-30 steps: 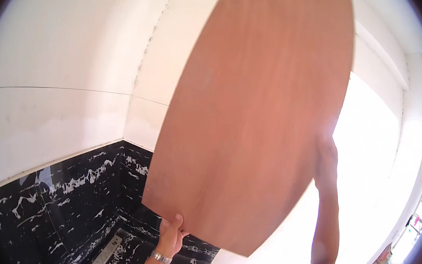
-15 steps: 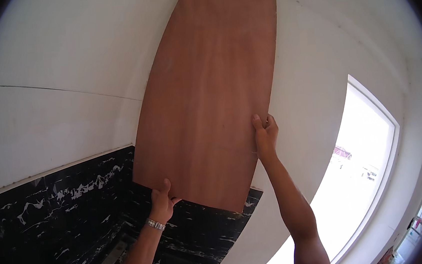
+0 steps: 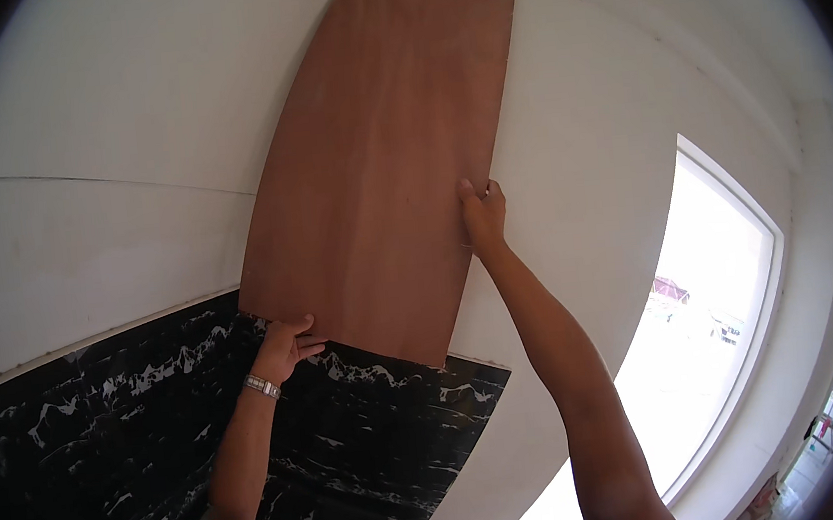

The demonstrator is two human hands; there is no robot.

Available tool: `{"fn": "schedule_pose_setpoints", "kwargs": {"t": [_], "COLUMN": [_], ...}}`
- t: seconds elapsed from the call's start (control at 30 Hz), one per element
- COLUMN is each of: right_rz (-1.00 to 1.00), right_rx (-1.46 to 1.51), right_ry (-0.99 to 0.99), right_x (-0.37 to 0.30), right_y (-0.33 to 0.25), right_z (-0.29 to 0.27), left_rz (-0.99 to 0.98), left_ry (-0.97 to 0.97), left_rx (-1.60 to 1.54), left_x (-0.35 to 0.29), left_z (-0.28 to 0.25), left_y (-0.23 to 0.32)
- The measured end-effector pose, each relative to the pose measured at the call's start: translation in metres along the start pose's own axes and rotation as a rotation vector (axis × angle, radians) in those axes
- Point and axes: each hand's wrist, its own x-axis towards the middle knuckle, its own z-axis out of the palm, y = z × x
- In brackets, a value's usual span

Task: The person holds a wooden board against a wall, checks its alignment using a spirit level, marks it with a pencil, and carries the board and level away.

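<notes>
A tall reddish-brown wooden panel point(image 3: 369, 165), probably plywood, stands upright near the corner of the walls, its top cut off by the upper edge of the view. My right hand point(image 3: 484, 216) grips its right edge at about mid-height, thumb on the front face and fingers curled behind. Under the bottom edge is my left hand point(image 3: 287, 347), with the thumb against the front and the fingers below the edge; a metal-band watch point(image 3: 262, 385) is on that wrist. How close the panel's back is to the wall I cannot tell.
Black tiles point(image 3: 383, 441) with white veining cover the lower walls in the corner. A white wall point(image 3: 108, 247) with a thin dark seam is on the left. To the right, a bright window opening point(image 3: 706, 284) breaks the white wall.
The panel and both my hands have shifted up and left in the view. More black tile shows beneath the panel's bottom edge. Both hands keep their hold.
</notes>
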Motion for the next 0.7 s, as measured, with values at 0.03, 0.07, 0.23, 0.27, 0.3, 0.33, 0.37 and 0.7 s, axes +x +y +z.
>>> {"fn": "schedule_pose_setpoints", "kwargs": {"t": [0.03, 0.07, 0.23, 0.27, 0.3, 0.33, 0.37, 0.7], "right_rz": [-0.022, -0.044, 0.046, -0.007, 0.015, 0.009, 0.016, 0.085], "right_rx": [-0.169, -0.325, -0.545, -0.604, -0.589, -0.620, -0.620, -0.885], "right_ry": [0.018, 0.018, -0.170, -0.133, -0.167, -0.200, -0.217, -0.502], "right_x": [-0.002, -0.010, 0.021, 0.035, 0.036, 0.046, 0.044, 0.032], "right_y": [-0.005, -0.016, -0.027, -0.014, -0.013, -0.002, -0.001, -0.045], "right_z": [0.005, 0.020, 0.015, 0.008, 0.011, 0.008, 0.014, 0.026], "left_rz": [-0.005, -0.003, 0.041, 0.022, 0.003, -0.012, -0.033, 0.190], "left_ry": [0.012, -0.007, -0.018, 0.016, 0.063, 0.070, 0.075, 0.182], "left_rx": [-0.004, 0.116, 0.371, 0.395, 0.422, 0.413, 0.454, 0.283], "left_x": [0.010, 0.016, 0.040, 0.050, 0.053, 0.058, 0.062, 0.093], "left_z": [-0.011, -0.039, -0.068, -0.062, -0.063, -0.061, -0.064, -0.082], "left_y": [0.003, 0.003, 0.007, 0.008, 0.007, 0.007, 0.008, -0.033]}}
